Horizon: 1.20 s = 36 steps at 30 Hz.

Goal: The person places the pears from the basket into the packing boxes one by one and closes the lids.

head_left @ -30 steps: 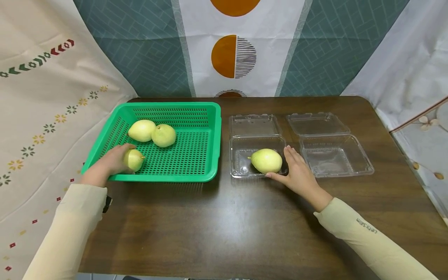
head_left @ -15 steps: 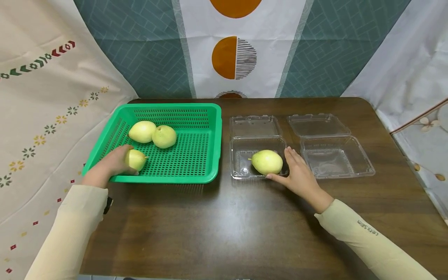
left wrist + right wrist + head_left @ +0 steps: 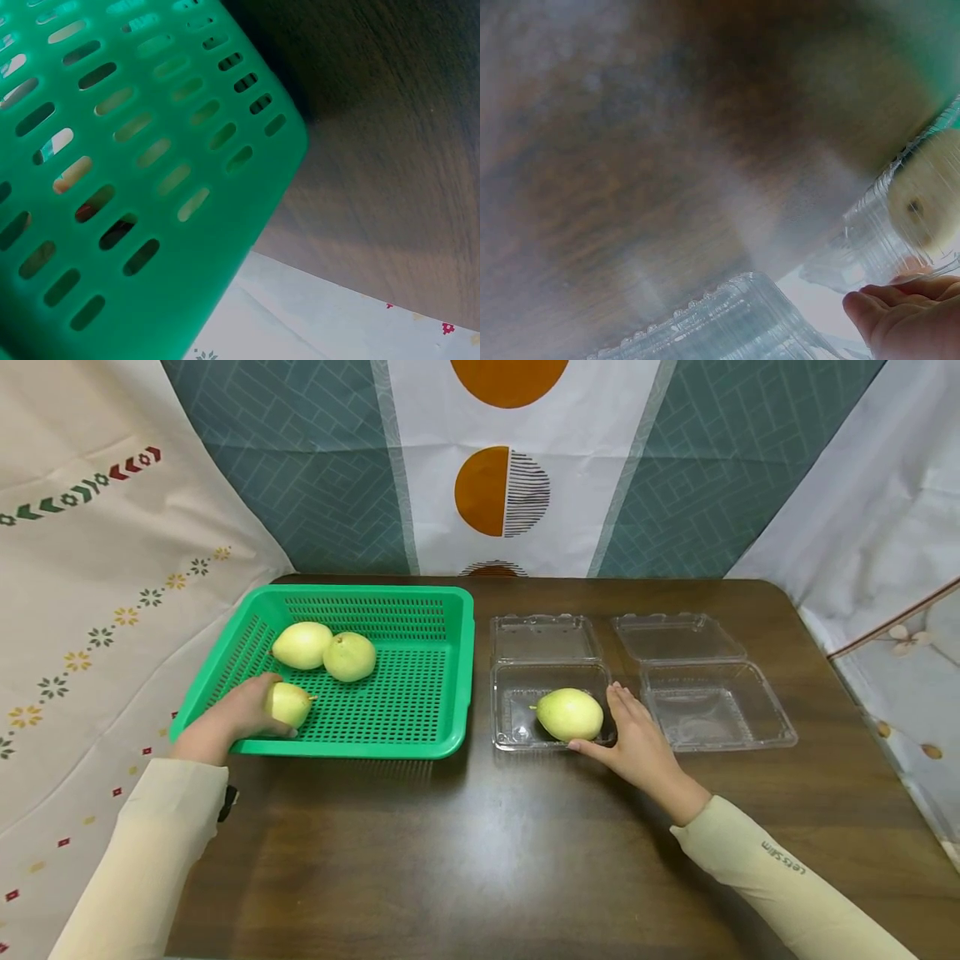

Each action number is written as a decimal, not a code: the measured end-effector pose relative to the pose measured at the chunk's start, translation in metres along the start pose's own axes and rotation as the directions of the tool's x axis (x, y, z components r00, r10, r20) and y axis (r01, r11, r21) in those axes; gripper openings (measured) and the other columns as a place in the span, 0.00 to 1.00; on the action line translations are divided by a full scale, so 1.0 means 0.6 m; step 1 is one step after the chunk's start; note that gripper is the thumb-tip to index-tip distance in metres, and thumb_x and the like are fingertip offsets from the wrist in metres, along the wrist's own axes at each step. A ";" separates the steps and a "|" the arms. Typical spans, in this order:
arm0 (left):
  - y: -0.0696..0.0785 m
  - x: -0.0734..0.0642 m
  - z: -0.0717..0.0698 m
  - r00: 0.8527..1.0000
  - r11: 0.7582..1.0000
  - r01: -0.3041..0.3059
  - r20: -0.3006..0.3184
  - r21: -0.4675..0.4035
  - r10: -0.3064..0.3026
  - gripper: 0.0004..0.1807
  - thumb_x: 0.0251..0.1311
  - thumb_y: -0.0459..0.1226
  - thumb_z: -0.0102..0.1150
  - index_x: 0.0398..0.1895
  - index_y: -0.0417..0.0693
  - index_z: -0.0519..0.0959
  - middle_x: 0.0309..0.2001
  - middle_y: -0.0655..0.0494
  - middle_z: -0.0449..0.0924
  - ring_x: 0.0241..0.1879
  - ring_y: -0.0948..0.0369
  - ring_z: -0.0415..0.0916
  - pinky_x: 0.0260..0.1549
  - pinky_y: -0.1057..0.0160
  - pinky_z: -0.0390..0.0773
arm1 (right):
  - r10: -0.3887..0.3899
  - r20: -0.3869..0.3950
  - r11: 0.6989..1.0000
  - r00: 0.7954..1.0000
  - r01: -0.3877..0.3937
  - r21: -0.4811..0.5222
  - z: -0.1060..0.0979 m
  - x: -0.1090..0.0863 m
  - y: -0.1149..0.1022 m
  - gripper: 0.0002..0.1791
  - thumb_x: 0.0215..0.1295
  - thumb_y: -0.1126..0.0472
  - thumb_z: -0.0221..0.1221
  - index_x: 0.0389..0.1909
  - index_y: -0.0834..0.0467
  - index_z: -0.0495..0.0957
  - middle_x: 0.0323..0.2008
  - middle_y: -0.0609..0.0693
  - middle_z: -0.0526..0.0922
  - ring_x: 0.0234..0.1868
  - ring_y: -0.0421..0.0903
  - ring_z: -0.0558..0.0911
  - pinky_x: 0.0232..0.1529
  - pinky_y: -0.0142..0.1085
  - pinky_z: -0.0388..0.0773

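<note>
In the head view, my left hand reaches over the front left corner of a green basket and grips a yellow-green pear inside it. The basket's slotted wall hides this hand in the left wrist view. Straight fingers of my right hand lie along the right side of an open clear plastic clamshell, its thumb at the front rim. One pear lies on its side in that box, stem to the left. It shows through the plastic in the right wrist view, above my fingertips.
Two more pears, one paler and pointed and one rounder, rest at the basket's back left. Right of my right hand, a second open clamshell holds nothing. Everything stands on a dark wooden table with hanging cloths behind and beside it.
The pear under my left hand has shifted slightly right and turned a little, its stem now pointing right. My right hand and the boxed pear keep their places; the head view has tilted slightly.
</note>
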<state>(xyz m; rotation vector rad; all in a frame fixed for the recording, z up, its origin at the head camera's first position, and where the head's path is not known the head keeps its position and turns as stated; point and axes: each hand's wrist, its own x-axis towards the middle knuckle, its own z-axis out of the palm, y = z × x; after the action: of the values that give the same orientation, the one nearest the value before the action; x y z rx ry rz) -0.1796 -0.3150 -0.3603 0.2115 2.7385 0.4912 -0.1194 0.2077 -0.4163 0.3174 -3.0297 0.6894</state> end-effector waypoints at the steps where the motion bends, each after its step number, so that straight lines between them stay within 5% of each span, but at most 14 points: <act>1: -0.001 0.000 0.000 1.000 1.000 -0.002 -0.002 0.003 0.002 0.52 0.41 0.40 0.74 0.62 0.19 0.54 0.51 0.24 0.65 0.45 0.36 0.67 0.42 0.40 0.71 | -0.001 -0.002 1.000 1.000 0.001 0.002 0.000 0.000 0.000 0.59 0.50 0.35 0.65 0.68 0.73 0.54 0.70 0.70 0.54 0.70 0.66 0.56 0.65 0.62 0.56; 22: 0.000 -0.003 0.001 0.998 0.999 0.012 -0.059 0.053 -0.009 0.49 0.35 0.45 0.77 0.56 0.22 0.63 0.42 0.30 0.73 0.37 0.41 0.71 0.35 0.45 0.73 | -0.012 -0.021 1.000 1.000 0.012 0.002 0.000 -0.001 0.000 0.58 0.49 0.36 0.66 0.68 0.73 0.55 0.70 0.69 0.55 0.70 0.66 0.57 0.64 0.62 0.57; 36: 0.004 -0.008 0.000 0.995 0.998 0.035 -0.098 0.057 -0.030 0.52 0.36 0.47 0.76 0.59 0.22 0.62 0.46 0.27 0.72 0.40 0.40 0.71 0.37 0.43 0.72 | -0.011 -0.018 1.000 1.000 0.011 0.002 -0.002 -0.001 -0.001 0.58 0.49 0.36 0.66 0.68 0.73 0.55 0.70 0.69 0.55 0.70 0.66 0.57 0.64 0.62 0.57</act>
<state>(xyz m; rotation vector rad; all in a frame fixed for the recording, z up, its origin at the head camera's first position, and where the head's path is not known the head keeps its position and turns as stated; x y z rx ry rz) -0.1750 -0.3134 -0.3580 0.1611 2.8489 0.4235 -0.1189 0.2078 -0.4153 0.3265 -3.0080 0.6916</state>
